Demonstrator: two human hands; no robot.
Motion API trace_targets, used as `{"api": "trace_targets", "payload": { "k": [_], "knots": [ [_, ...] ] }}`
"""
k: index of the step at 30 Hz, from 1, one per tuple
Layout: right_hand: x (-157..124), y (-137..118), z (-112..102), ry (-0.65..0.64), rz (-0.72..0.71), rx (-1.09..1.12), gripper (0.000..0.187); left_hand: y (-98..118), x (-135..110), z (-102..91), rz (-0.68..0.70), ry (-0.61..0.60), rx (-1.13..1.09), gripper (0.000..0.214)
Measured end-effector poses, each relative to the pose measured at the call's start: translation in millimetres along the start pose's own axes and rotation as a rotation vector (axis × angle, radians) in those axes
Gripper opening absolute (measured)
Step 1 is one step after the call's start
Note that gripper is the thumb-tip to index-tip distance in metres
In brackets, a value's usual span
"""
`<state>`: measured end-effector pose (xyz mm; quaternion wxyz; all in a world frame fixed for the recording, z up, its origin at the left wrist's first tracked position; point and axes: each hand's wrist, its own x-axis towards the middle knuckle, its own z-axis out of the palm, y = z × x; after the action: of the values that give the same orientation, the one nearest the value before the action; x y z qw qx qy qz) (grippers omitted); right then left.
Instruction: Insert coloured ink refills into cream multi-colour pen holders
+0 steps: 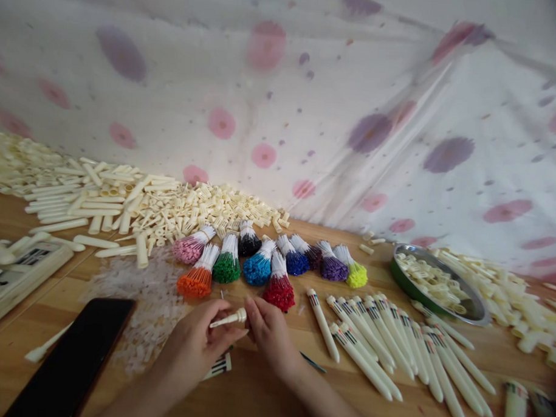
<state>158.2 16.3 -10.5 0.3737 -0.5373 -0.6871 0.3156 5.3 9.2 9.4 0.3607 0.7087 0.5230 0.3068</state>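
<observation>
My left hand (pixel 203 336) is closed around a small cream plastic pen part (pixel 228 319), which has a narrow pointed end and a ringed collar. The fingers of my right hand (pixel 269 330) are pinched together at the collar end; what lies between them is hidden. Just beyond my hands stand bundles of pen refills, among them a red bundle (pixel 279 287), an orange bundle (pixel 195 280) and a light blue bundle (pixel 258 265). Below my left hand lies a white piece with dark stripes (pixel 220 366), partly covered. A thin dark stick (pixel 313 362) rests beside my right wrist.
Multicolour pens (pixel 383 334) lie in a row at right, near a green-sided metal bowl (pixel 396 276) of cream parts. Cream tubes (pixel 100 196) pile up at back left. Small clear pieces (pixel 142 289), a black phone (pixel 72 359) and a cream device (pixel 27 273) occupy the left.
</observation>
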Motion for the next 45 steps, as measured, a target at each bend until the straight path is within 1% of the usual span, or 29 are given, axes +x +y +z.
{"api": "trace_targets", "payload": {
  "k": [2, 3, 4, 8, 10, 12, 14, 18, 19, 20, 21, 24, 26, 27, 29, 30, 32, 35, 37, 43, 45],
  "knots": [
    [-1.6, -2.6, -2.2, 0.028, -0.03, -0.024, 0.041, 0.6, 1.2, -0.6, -0.063, -0.064, -0.043, 0.037],
    [-2.3, -3.4, -2.7, 0.041, -0.045, -0.036, 0.039, 0.6, 1.8, -0.7, -0.083, -0.081, -0.055, 0.042],
    [-2.7, -3.6, -2.5, 0.049, -0.055, -0.045, 0.039, 0.6, 2.2, -0.8, -0.087, -0.077, -0.056, 0.043],
    [-1.9, -0.4, 0.9, 0.027, -0.048, -0.049, 0.04, 0.5, 0.9, -1.0, -0.042, 0.017, -0.034, 0.024],
    [-1.8, 0.0, 1.0, 0.024, -0.056, -0.06, 0.041, 0.9, -0.2, -1.5, -0.059, 0.0, -0.057, 0.026],
    [-2.8, -1.7, -0.4, 0.039, -0.09, -0.094, 0.039, 1.2, -0.5, -1.9, -0.105, -0.043, -0.096, 0.036],
    [-4.3, -4.4, -1.8, 0.057, -0.132, -0.134, 0.039, 0.8, 0.1, -2.0, -0.139, -0.056, -0.123, 0.044],
    [-6.3, -7.1, -1.9, 0.065, -0.171, -0.185, 0.039, -0.5, 2.2, -2.2, -0.131, 0.027, -0.136, 0.033],
    [-6.2, -6.9, -2.1, 0.068, -0.185, -0.198, 0.039, -0.5, 2.4, -2.4, -0.132, 0.029, -0.151, 0.032],
    [-5.9, -6.3, -2.8, 0.069, -0.209, -0.214, 0.039, -0.3, 2.4, -2.9, -0.143, 0.008, -0.175, 0.033],
    [-5.3, -5.4, -3.9, 0.067, -0.245, -0.229, 0.04, 0.1, 2.0, -3.6, -0.16, -0.043, -0.209, 0.036],
    [-3.0, -2.8, -10.0, 0.023, -0.377, -0.259, 0.042, 1.3, -0.8, -7.6, -0.223, -0.284, -0.341, 0.046],
    [-2.0, -2.2, -14.7, -0.02, -0.444, -0.26, 0.043, 1.1, -3.6, -11.1, -0.325, -0.457, -0.565, 0.044],
    [-1.9, -2.5, -16.7, -0.038, -0.464, -0.256, 0.044, 0.8, -4.9, -12.7, -0.388, -0.52, -0.698, 0.041],
    [-2.2, -4.0, -19.4, -0.07, -0.484, -0.242, 0.044, -0.1, -6.6, -14.6, -0.516, -0.599, -0.923, 0.037],
    [-2.5, -4.9, -20.2, -0.083, -0.484, -0.235, 0.044, -0.3, -6.8, -14.5, -0.56, -0.61, -0.98, 0.037],
    [-2.6, -6.1, -20.7, -0.108, -0.472, -0.227, 0.043, -0.3, -6.0, -12.6, -0.585, -0.59, -0.979, 0.036],
    [-1.6, -6.5, -20.4, -0.127, -0.421, -0.23, 0.04, 1.1, -2.8, -7.5, -0.574, -0.518, -0.953, 0.034],
    [-1.1, -6.9, -20.9, -0.134, -0.384, -0.226, 0.038, 2.3, -0.7, -6.0, -0.567, -0.49, -0.935, 0.034],
    [-4.2, -13.3, -28.2, -0.221, -0.358, -0.14, 0.034, 3.4, 1.0, -15.2, -0.611, -0.557, -0.966, 0.037],
    [-4.6, -15.1, -29.9, -0.244, -0.339, -0.105, 0.032, 3.2, 1.0, -17.0, -0.606, -0.56, -0.951, 0.039]
  ]
}}
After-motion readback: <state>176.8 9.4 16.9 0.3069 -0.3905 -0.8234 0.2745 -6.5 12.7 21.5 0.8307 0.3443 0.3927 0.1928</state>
